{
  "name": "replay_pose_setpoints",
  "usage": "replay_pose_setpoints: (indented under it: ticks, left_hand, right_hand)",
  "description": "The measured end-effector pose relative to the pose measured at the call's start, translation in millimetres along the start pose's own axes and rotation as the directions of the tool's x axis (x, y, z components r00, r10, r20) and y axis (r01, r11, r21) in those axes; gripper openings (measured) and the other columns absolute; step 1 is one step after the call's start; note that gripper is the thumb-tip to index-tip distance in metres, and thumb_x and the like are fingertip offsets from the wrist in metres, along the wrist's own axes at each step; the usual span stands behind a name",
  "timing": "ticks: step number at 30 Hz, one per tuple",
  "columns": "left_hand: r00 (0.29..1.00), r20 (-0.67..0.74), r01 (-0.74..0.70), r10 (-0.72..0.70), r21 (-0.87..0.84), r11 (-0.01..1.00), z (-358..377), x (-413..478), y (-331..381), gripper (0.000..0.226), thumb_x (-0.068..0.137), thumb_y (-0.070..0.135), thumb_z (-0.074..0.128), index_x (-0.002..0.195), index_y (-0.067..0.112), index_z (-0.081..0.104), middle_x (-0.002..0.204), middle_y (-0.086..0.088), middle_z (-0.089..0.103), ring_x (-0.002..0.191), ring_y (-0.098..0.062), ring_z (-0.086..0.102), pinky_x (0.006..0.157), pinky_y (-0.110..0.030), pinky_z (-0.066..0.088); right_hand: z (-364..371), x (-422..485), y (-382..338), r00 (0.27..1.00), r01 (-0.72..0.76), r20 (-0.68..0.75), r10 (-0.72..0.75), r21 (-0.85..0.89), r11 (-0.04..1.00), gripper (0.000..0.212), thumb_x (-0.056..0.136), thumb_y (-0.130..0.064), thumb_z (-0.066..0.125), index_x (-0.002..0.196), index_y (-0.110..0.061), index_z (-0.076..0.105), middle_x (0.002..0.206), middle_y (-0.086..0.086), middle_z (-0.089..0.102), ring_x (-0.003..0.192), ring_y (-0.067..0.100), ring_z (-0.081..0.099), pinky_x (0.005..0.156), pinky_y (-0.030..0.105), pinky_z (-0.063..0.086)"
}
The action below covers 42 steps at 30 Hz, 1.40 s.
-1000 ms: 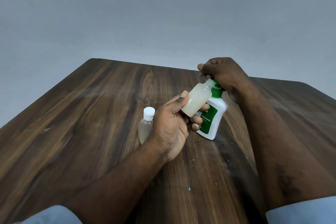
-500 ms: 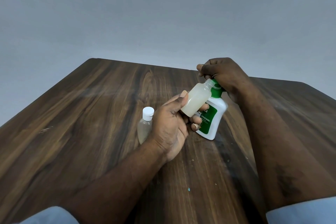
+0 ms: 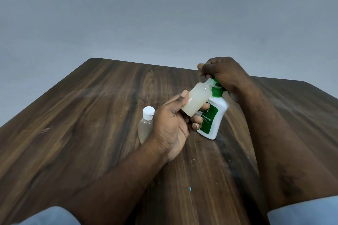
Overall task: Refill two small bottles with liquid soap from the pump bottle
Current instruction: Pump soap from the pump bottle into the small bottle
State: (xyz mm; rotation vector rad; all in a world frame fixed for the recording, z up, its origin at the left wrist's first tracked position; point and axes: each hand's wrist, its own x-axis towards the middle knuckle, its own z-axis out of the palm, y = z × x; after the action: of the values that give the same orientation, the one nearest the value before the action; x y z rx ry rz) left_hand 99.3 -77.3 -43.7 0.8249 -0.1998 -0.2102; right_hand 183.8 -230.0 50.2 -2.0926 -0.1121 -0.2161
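Dark wooden tabletop (image 3: 87,118), grey wall (image 3: 164,14) behind; left hand (image 3: 170,129) grip curled round the tilted, uncapped small bottle (image 3: 196,99), mouth at the green top of the pump bottle (image 3: 214,118); right hand (image 3: 225,73) grip clasps that top; capped bottle (image 3: 146,124) stands just left of the left grip.

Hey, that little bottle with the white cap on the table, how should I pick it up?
Probably pinch the capped bottle across its clear body, just under the white cap, coming from the left. It seems to stand upright, and its right side sits behind the left hand, busy holding the open bottle.
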Motion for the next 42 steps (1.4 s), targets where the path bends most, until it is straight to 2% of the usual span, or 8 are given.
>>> replay_pose_setpoints:
  ticks: [5,12,18,29,33,36,40,42]
  left_hand:
    - [1.0,0.0,0.0,0.0,0.009,1.0,-0.3,1.3,-0.6,0.042,0.106,0.035,0.046,0.124,0.003,0.067,0.098,-0.021,0.071,0.059,-0.014,0.053,0.052,-0.024,0.044]
    - [1.0,-0.005,0.0,0.0,0.005,1.0,-0.8,0.5,0.6,0.042,0.109,0.034,0.042,0.126,0.003,0.065,0.099,-0.021,0.071,0.06,-0.014,0.054,0.053,-0.024,0.045]
    - [1.0,-0.009,0.007,-0.007,0.007,1.0,0.3,-0.6,1.0,0.041,0.109,0.033,0.042,0.127,0.004,0.064,0.098,-0.021,0.071,0.059,-0.014,0.054,0.053,-0.024,0.045]
    - [1.0,-0.005,0.006,-0.006,0.006,1.0,-0.3,-0.5,1.1,0.041,0.108,0.032,0.043,0.128,0.002,0.063,0.1,-0.022,0.07,0.061,-0.014,0.054,0.054,-0.023,0.045]
    - [1.0,-0.007,0.008,-0.008,-0.002,1.0,-0.1,-0.3,0.7,0.043,0.108,0.032,0.043,0.13,0.001,0.063,0.1,-0.022,0.07,0.062,-0.014,0.055,0.054,-0.023,0.046]
    - [1.0,-0.005,0.01,-0.01,-0.002,1.0,0.4,-0.3,0.6,0.04,0.108,0.032,0.044,0.126,0.002,0.064,0.098,-0.021,0.071,0.061,-0.014,0.054,0.053,-0.023,0.045]
    - [1.0,-0.011,0.012,-0.012,-0.005,1.0,-0.4,0.6,0.1,0.043,0.107,0.032,0.045,0.13,0.001,0.063,0.098,-0.021,0.071,0.062,-0.015,0.053,0.054,-0.024,0.045]
    - [1.0,-0.013,0.015,-0.015,-0.002,1.0,-1.5,1.0,-0.4,0.044,0.108,0.032,0.044,0.133,0.001,0.061,0.1,-0.022,0.071,0.062,-0.014,0.054,0.054,-0.024,0.046]
  right_hand:
    - [-1.0,0.2,1.3,1.0,0.021,-0.015,-0.021,-0.016,1.0,0.016,0.098,-0.014,0.068,0.091,0.0,0.07,0.049,-0.012,0.057,0.049,-0.015,0.055,0.06,0.02,0.04]
    - [-2.9,1.1,-1.0,0.999,0.037,-0.038,-0.037,-0.008,0.999,0.027,0.096,-0.027,0.073,0.072,-0.015,0.069,0.055,-0.009,0.055,0.047,0.002,0.048,0.059,0.025,0.04]
    - [0.7,0.2,0.8,1.0,-0.006,-0.005,0.006,0.016,1.0,0.027,0.095,-0.011,0.068,0.069,-0.01,0.065,0.047,-0.013,0.056,0.088,0.005,0.07,0.071,0.025,0.047]
    - [-2.8,-0.6,-2.1,1.0,0.028,0.0,-0.028,-0.009,1.0,0.026,0.098,-0.026,0.071,0.074,-0.014,0.068,0.052,-0.011,0.054,0.045,0.002,0.047,0.054,0.023,0.04]
    - [0.0,0.8,1.4,1.0,0.027,0.01,-0.027,0.001,1.0,0.03,0.094,-0.023,0.073,0.065,-0.017,0.069,0.053,-0.009,0.057,0.076,0.016,0.075,0.069,0.03,0.043]
    - [0.7,0.0,1.0,1.0,0.014,0.021,-0.014,-0.006,1.0,0.027,0.096,-0.024,0.072,0.071,-0.014,0.069,0.052,-0.01,0.055,0.053,0.009,0.058,0.064,0.028,0.042]
    - [-1.2,-0.5,-0.5,1.0,0.026,0.002,-0.026,0.003,1.0,0.028,0.098,-0.022,0.071,0.072,-0.011,0.067,0.049,-0.012,0.055,0.072,0.011,0.062,0.061,0.024,0.043]
    - [-2.3,-1.0,-2.1,0.999,0.036,-0.01,-0.037,-0.002,0.999,0.025,0.098,-0.023,0.071,0.079,-0.007,0.07,0.054,-0.008,0.055,0.061,0.003,0.06,0.056,0.021,0.042]
